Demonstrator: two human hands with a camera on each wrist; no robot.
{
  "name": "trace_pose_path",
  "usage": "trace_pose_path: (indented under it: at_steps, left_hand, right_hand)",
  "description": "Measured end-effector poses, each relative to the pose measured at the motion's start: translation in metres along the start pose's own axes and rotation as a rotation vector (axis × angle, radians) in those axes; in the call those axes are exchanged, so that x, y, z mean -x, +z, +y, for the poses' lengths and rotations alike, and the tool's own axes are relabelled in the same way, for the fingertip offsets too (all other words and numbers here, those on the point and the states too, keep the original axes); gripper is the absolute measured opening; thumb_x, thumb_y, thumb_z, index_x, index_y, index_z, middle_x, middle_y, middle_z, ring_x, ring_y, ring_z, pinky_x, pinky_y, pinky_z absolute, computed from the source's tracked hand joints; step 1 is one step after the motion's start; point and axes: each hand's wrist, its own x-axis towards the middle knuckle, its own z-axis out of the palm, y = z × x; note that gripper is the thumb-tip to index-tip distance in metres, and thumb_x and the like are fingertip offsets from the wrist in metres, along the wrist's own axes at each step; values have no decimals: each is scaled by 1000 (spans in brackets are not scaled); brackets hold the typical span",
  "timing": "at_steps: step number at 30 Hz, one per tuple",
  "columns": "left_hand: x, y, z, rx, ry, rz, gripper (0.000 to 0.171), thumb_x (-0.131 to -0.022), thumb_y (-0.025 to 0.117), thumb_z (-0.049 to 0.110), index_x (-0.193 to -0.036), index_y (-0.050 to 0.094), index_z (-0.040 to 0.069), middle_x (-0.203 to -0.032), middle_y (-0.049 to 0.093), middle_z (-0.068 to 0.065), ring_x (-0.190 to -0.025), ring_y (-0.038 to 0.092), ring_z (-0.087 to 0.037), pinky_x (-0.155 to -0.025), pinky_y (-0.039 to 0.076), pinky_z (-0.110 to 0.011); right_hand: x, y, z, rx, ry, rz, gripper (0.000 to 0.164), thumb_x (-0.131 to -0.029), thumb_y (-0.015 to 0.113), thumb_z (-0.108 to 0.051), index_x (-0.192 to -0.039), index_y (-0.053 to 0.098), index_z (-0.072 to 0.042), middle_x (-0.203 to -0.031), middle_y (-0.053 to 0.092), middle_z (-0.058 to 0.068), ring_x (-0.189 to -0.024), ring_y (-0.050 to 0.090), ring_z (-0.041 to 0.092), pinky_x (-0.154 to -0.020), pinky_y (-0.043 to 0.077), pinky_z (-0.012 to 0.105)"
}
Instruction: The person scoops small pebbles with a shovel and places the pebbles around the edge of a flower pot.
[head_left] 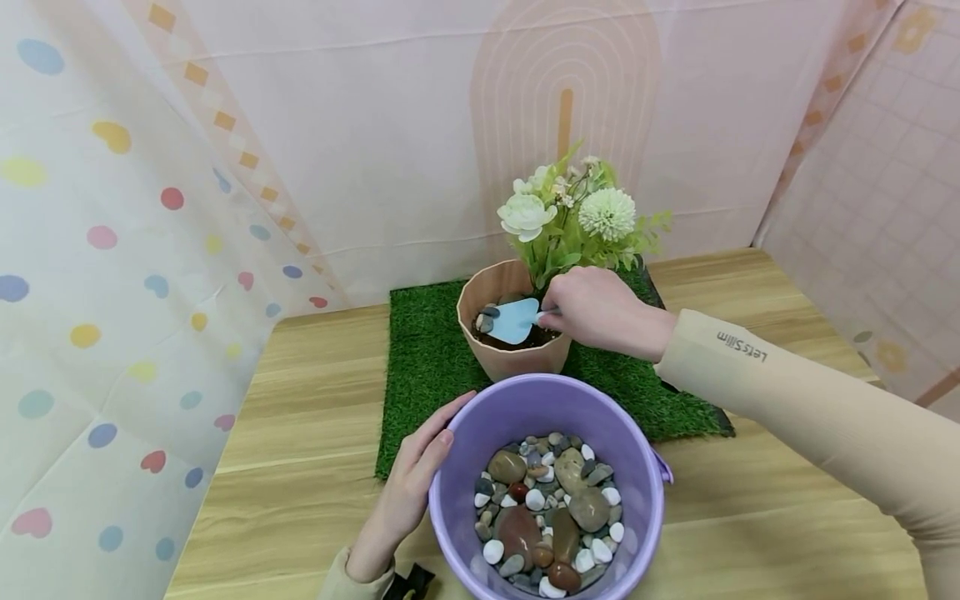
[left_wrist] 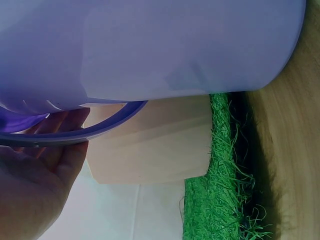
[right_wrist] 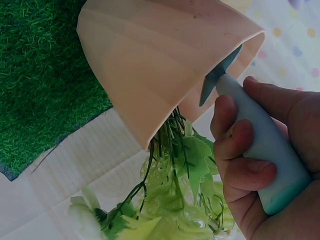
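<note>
My right hand [head_left: 594,307] grips the handle of a small light-blue trowel [head_left: 513,321]. The trowel's blade is inside a peach flower pot [head_left: 517,360], over dark soil and beside several grey stones [head_left: 487,319]. In the right wrist view, curled fingers wrap round the trowel handle [right_wrist: 267,145]. White and pale-green flowers [head_left: 607,214] with leaves rise from the pot. My left hand [head_left: 408,479] rests against the outside of a purple bucket [head_left: 444,500], fingers extended near its rim. In the left wrist view, the bucket's handle [left_wrist: 112,120] crosses in front of those fingers.
Pebbles and larger stones [head_left: 517,533], white, grey and brown, lie in the bucket. Under the pot is a green artificial-grass mat [head_left: 420,358] on a wooden table [head_left: 300,433]. Patterned cloth [head_left: 360,150] hangs behind and at both sides.
</note>
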Motion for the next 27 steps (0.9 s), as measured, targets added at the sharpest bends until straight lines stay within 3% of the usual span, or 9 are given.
trace_pose_path:
  at_steps: [3, 8, 13, 19, 23, 27]
  left_hand:
    - [0, 0, 0, -1, 6, 0, 47, -112, 35, 12, -156, 48, 5, -150, 57, -31, -127, 66, -4, -100, 59, -24]
    - [0, 1, 0, 4, 7, -1, 47, -112, 35, 12, -156, 49, 4, -150, 57, -31, -128, 66, -4, -100, 59, -24]
    - [0, 1, 0, 12, 7, 0, 47, -112, 35, 12, -156, 48, 4, -150, 56, -31, -128, 65, -3, -101, 59, -23]
    - [-1, 1, 1, 11, 5, 0, 47, -112, 35, 12, -156, 48, 4, -151, 56, -31, -128, 65, -2, -101, 58, -23]
    - [0, 1, 1, 5, -3, 4, 47, -112, 36, 13, -156, 48, 4, -151, 56, -31, -127, 65, -1, -100, 59, -23]
    - [0, 1, 1, 4, -11, 5, 47, -112, 36, 14, -156, 48, 5, -151, 56, -30, -127, 65, -1, -100, 59, -23]
  right_hand:
    - [-6, 2, -2, 32, -3, -5, 32, -99, 74, -25, -69, 73, -14, -59, 58, -2, -56, 49, 14, -54, 37, 27]
    - [-15, 3, -10, 146, -47, 0, 25, -99, 74, -24, -76, 74, -11, -71, 70, 5, -65, 62, 21, -61, 49, 33]
    - [-21, 6, -18, 290, -89, 9, 19, -98, 75, -24, -86, 75, -10, -78, 73, 9, -69, 68, 24, -61, 57, 36]
    - [-25, 8, -24, 436, -130, 53, 38, -102, 65, -6, -66, 59, -15, -67, 69, 7, -56, 52, 17, -53, 39, 29]
    - [-24, 5, -23, 461, -134, 81, 45, -101, 61, 2, -62, 49, -16, -66, 69, 8, -57, 52, 17, -53, 37, 30]
    - [-20, -1, -21, 432, -112, 79, 37, -102, 65, -7, -66, 60, -14, -70, 72, 9, -61, 60, 21, -54, 46, 33]
